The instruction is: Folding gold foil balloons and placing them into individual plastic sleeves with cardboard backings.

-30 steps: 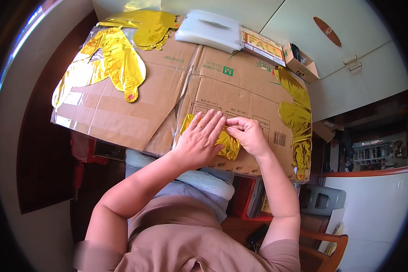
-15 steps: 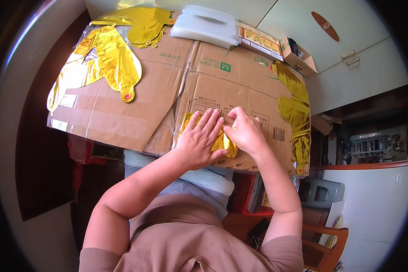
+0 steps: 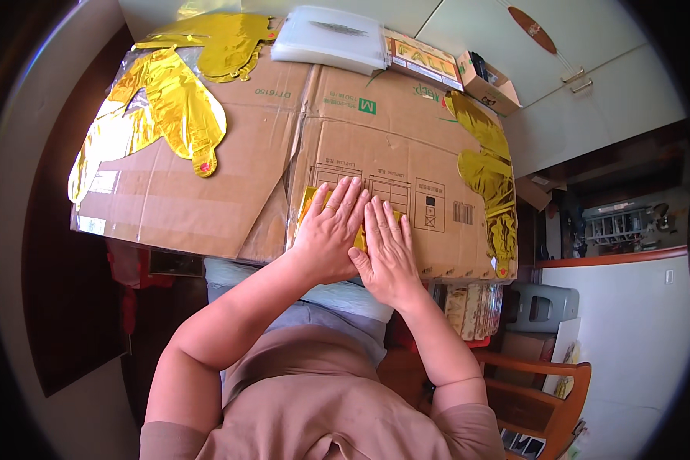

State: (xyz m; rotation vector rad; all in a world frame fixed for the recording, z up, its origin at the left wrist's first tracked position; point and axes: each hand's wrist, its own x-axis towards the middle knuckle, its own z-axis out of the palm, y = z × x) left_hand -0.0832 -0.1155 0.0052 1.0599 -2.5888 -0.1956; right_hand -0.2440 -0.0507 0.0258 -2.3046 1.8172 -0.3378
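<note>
Both palms lie flat, side by side, on a small folded piece of gold foil (image 3: 361,240), likely a flattened foil balloon. My left hand (image 3: 331,230) covers its left part, fingers stretched forward. My right hand (image 3: 389,249) presses on its right part with fingers straight and the thumb touching the left hand. Only edges of the foil show around the hands. Flat gold foil balloons with small red spots lie farther off: one at the left (image 3: 184,115), another at the far left (image 3: 238,50), and some along the right edge (image 3: 487,172).
Flattened cardboard (image 3: 245,146) covers the table. At its far edge are a stack of clear plastic sleeves (image 3: 330,50), a printed box (image 3: 424,57) and a small open carton (image 3: 498,96). A wooden chair (image 3: 579,379) and grey stool (image 3: 552,303) stand at the right.
My right hand has gone from curled fingers at the foil's right edge to lying flat on the foil, closer to the left hand. The left hand stays pressed down.
</note>
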